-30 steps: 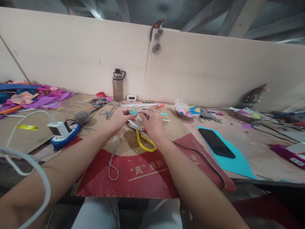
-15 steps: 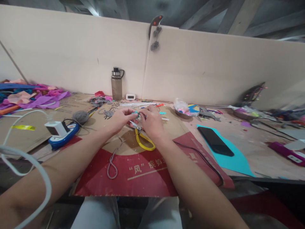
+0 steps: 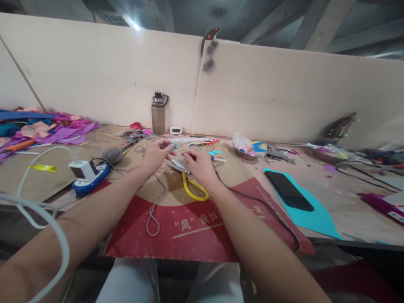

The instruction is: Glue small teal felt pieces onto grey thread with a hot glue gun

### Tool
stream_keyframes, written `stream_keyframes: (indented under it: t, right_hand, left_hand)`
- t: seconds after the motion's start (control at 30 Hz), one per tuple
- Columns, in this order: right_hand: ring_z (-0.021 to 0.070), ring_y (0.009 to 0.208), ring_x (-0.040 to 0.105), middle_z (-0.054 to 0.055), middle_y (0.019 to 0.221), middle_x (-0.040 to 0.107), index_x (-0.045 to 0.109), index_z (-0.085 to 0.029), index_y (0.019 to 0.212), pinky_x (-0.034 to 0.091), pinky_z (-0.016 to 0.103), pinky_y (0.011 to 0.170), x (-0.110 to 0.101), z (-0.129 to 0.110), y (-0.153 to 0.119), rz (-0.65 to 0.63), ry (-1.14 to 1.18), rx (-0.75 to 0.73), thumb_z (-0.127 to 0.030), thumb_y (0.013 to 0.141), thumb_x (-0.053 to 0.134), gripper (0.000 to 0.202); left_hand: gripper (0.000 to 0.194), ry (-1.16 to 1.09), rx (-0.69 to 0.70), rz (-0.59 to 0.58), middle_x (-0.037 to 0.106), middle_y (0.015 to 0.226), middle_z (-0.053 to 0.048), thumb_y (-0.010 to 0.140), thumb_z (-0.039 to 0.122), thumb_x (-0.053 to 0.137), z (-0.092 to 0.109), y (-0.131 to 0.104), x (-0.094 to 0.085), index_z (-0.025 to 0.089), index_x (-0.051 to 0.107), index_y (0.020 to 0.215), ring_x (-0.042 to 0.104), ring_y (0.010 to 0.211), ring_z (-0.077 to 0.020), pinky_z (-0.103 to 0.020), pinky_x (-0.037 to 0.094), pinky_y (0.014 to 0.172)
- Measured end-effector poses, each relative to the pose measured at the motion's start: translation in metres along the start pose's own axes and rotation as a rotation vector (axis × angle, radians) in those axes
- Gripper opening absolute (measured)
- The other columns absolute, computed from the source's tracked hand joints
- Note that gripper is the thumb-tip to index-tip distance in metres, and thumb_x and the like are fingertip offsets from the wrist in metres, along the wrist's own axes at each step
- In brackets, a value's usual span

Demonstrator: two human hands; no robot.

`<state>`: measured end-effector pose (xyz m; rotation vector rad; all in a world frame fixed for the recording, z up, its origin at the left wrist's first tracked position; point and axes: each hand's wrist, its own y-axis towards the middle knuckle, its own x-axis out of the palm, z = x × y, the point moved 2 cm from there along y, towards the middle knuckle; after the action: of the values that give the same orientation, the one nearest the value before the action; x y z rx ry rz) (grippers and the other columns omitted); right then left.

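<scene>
My left hand point(image 3: 158, 154) pinches a small teal piece point(image 3: 174, 147) between thumb and fingers, above the cardboard. Just right of it, my right hand point(image 3: 199, 165) is closed at the fingertips; whatever it holds, if anything, is too small to make out. A gap separates the two hands. Below them lie scissors with yellow handles point(image 3: 196, 198), their blades partly hidden near a shallow dish. A looped grey cord point(image 3: 153, 229) lies on the red part of the cardboard sheet point(image 3: 132, 235) under my forearms.
A bottle point(image 3: 158, 118) and a small digital clock point(image 3: 176, 130) stand by the partition. At left are a blue power strip point(image 3: 85, 188) with a white charger and a grey yarn ball point(image 3: 112, 155). A black phone point(image 3: 288, 190) rests on turquoise sheet point(image 3: 322, 225) at right.
My hands have drawn apart from where they met, and the teal piece stays at my left fingertips. The view has shifted slightly.
</scene>
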<state>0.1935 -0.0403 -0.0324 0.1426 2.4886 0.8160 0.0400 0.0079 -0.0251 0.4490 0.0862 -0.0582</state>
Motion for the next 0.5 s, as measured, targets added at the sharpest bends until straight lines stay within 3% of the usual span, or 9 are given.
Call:
stream_keyframes:
  t: [0.17,0.23,0.3,0.37,0.43,0.5]
  right_hand:
    - [0.0155,0.077,0.06,0.001,0.078,0.069,0.071,-0.023,0.078,0.043,0.028,0.074,0.0,-0.004,0.0,-0.314,0.141,-0.073,-0.03,0.079,0.056,0.017]
    - [0.0153,0.075,0.06,0.001,0.076,0.068,0.07,-0.022,0.075,0.043,0.027,0.071,-0.013,0.0,0.005,-0.264,0.109,-0.019,-0.035,0.082,0.051,0.024]
    - [0.0156,0.072,0.059,0.003,0.074,0.067,0.068,-0.02,0.075,0.041,0.027,0.067,-0.031,0.013,0.01,-0.034,-0.034,0.139,-0.04,0.086,0.043,0.034]
    - [0.0179,0.076,0.059,0.008,0.079,0.067,0.067,-0.017,0.081,0.041,0.028,0.069,-0.043,0.03,0.013,0.117,-0.304,0.296,-0.041,0.084,0.047,0.031]
    - [0.0228,0.081,0.061,0.014,0.08,0.068,0.067,-0.015,0.079,0.042,0.031,0.071,-0.043,0.048,0.013,0.032,-0.514,0.438,-0.038,0.075,0.059,0.025]
    - [0.0267,0.088,0.061,0.017,0.082,0.068,0.067,-0.014,0.071,0.042,0.032,0.075,-0.036,0.063,0.012,-0.066,-0.594,0.513,-0.026,0.066,0.067,0.013]
  left_hand:
    - [0.023,-0.324,-0.022,0.134,0.063,0.071,-0.001,0.066,0.03,0.073,0.004,0.012,-0.021,0.015,0.061,0.079,0.065,0.063,-0.0123,-0.019,0.046,0.048]
    - [0.025,-0.448,-0.058,0.137,0.064,0.072,0.0,0.064,0.028,0.075,0.007,0.016,-0.027,0.015,0.06,0.081,0.064,0.06,-0.0106,-0.017,0.042,0.043]
    - [0.027,-0.498,-0.057,0.127,0.064,0.071,0.001,0.063,0.028,0.076,0.009,0.018,-0.029,0.016,0.06,0.081,0.06,0.054,-0.0081,-0.016,0.035,0.037]
    - [0.026,-0.497,-0.046,0.116,0.062,0.066,0.002,0.062,0.028,0.076,0.009,0.018,-0.029,0.016,0.061,0.08,0.057,0.048,-0.0062,-0.015,0.031,0.035]
    - [0.026,-0.484,-0.044,0.097,0.061,0.063,0.002,0.062,0.029,0.077,0.007,0.017,-0.027,0.015,0.062,0.078,0.055,0.048,-0.0059,-0.015,0.031,0.036]
    - [0.026,-0.476,-0.043,0.063,0.062,0.065,0.001,0.062,0.03,0.077,0.006,0.016,-0.023,0.015,0.063,0.078,0.056,0.05,-0.0065,-0.015,0.033,0.038]
